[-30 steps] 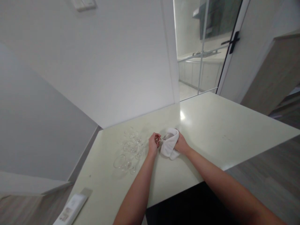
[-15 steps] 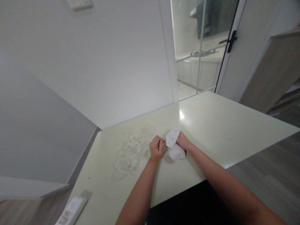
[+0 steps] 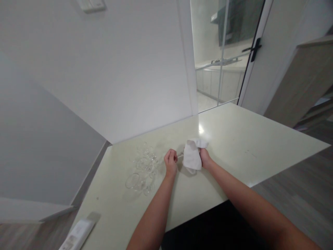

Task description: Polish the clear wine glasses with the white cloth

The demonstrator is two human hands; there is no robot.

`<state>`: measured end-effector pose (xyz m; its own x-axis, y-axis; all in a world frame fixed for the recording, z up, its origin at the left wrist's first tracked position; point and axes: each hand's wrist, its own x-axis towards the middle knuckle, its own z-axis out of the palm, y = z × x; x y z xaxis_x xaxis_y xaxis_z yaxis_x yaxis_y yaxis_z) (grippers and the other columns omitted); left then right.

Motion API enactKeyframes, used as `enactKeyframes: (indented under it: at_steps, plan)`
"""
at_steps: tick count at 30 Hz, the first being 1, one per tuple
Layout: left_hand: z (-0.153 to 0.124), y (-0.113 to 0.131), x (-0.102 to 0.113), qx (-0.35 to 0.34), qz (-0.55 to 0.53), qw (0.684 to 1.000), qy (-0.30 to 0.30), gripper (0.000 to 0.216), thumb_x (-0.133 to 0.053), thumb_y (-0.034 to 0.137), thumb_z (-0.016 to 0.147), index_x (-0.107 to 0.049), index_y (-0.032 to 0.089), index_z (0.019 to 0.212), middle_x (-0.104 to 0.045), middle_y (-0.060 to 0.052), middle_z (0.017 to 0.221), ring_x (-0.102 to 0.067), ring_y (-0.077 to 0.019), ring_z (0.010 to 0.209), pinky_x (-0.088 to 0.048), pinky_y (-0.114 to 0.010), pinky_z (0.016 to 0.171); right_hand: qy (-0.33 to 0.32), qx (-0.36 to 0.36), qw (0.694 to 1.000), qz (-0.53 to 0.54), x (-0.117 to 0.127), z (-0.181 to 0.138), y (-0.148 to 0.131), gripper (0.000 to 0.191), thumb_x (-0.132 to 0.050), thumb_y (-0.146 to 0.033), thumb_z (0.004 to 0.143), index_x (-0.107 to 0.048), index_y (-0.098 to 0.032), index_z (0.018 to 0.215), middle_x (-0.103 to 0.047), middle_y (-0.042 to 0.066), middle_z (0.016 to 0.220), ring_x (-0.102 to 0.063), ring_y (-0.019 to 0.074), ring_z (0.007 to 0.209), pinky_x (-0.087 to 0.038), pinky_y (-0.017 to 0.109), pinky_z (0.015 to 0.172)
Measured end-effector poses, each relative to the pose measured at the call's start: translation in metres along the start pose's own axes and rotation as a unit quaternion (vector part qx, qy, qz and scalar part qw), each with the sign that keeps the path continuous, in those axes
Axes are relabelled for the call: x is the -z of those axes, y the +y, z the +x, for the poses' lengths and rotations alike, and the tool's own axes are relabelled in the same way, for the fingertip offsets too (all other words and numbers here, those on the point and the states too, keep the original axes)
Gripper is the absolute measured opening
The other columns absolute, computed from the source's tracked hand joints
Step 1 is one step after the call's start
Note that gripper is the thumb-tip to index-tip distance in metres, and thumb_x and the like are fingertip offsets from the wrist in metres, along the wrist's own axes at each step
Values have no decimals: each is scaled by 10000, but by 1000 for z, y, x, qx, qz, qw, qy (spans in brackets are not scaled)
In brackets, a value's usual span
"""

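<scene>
My left hand (image 3: 171, 161) is closed on the thin clear stem or foot of a wine glass (image 3: 180, 156). The rest of that glass is hidden under a white cloth (image 3: 191, 158). With its fingers partly covered, my right hand (image 3: 205, 158) grips the cloth around the glass from the right side. Left of my hands, a cluster of clear stemmed glasses (image 3: 133, 180) stands or lies on the pale table (image 3: 229, 139); their outlines overlap and are hard to separate.
A white box-like object (image 3: 78, 234) lies at the table's near left edge. Behind the table rises a white wall (image 3: 117, 76). A glass-paned door with a black handle (image 3: 255, 49) is at the back right.
The cloth has turned and shifted around the glass as my right hand moved. My left hand has moved slightly left, and the stem between the hands now shows.
</scene>
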<state>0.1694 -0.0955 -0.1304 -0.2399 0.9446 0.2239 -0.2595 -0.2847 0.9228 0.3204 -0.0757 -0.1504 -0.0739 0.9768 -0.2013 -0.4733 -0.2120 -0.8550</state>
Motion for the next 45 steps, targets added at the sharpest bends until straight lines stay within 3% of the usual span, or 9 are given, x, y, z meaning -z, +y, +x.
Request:
enactKeyframes:
  at_steps: [3, 14, 19, 22, 26, 29, 34, 40, 45]
  plan:
    - [2, -1, -1, 32, -47, 998, 22, 463, -639, 451, 730, -331, 181, 514, -345, 36, 567, -275, -55, 450, -165, -179, 389, -9, -14, 1000, 6, 0, 0, -1, 324, -524, -508, 786, -657, -217, 836, -751, 85, 835, -700, 267, 883, -563, 397, 771]
    - [3, -2, -1, 33, -60, 997, 22, 455, -641, 390, 732, -314, 178, 495, -323, 38, 554, -248, -49, 435, -147, -184, 387, 58, 256, 948, -180, 12, 4, 0, 406, -643, -329, 715, -603, -218, 1104, -673, 79, 1138, -585, 238, 1107, -427, 415, 1020]
    - [2, -1, 2, 5, -23, 1000, 1, 469, -622, 442, 767, -334, 183, 502, -296, 38, 546, -243, -65, 448, -140, -206, 404, -72, 198, 947, -242, 9, -5, -2, 472, -737, -217, 578, -623, -177, 1034, -711, 78, 1056, -647, 249, 957, -493, 413, 921]
    - [0, 1, 6, -28, 23, 999, -20, 469, -603, 505, 787, -385, 191, 515, -314, 28, 549, -252, -86, 467, -173, -224, 421, -80, 147, 959, -230, 7, -7, -2, 474, -760, -232, 558, -636, -182, 1012, -725, 69, 1029, -650, 262, 950, -502, 416, 901]
    - [-5, 2, 9, -92, 69, 992, -55, 447, -645, 499, 770, -441, 192, 517, -376, 2, 586, -344, -119, 547, -297, -246, 499, -60, 110, 978, -165, 8, -5, -1, 233, -624, -368, 721, -670, -199, 875, -742, 55, 937, -655, 265, 954, -516, 405, 865]
    - [-6, 1, 9, -116, 93, 987, -68, 426, -685, 475, 739, -464, 190, 512, -413, -8, 604, -395, -137, 606, -341, -255, 563, -47, 100, 987, -121, 7, -3, 0, 245, -568, -419, 773, -665, -203, 837, -743, 52, 906, -665, 258, 926, -527, 393, 839]
    - [1, -5, 9, -54, 116, 991, -43, 444, -584, 495, 815, -429, 190, 533, -358, 27, 562, -323, -107, 519, -248, -237, 482, -48, 111, 980, -160, 6, -4, -1, 254, -633, -345, 702, -665, -180, 892, -737, 61, 939, -652, 261, 950, -509, 414, 879]
    - [10, -10, 8, 55, 62, 996, 13, 451, -523, 508, 822, -362, 190, 545, -384, 49, 543, -270, -54, 406, -173, -210, 407, -98, 211, 953, -194, 4, -12, -7, 555, -750, -182, 583, -599, -190, 1117, -714, 45, 1057, -632, 210, 957, -494, 369, 905]
    - [12, -9, 8, 95, 36, 994, 32, 411, -559, 476, 785, -410, 177, 546, -447, 45, 540, -313, -36, 361, -165, -196, 373, -103, 145, 980, -84, 1, -12, -7, 299, -697, -300, 664, -662, -193, 941, -741, 28, 900, -660, 205, 827, -522, 337, 796]
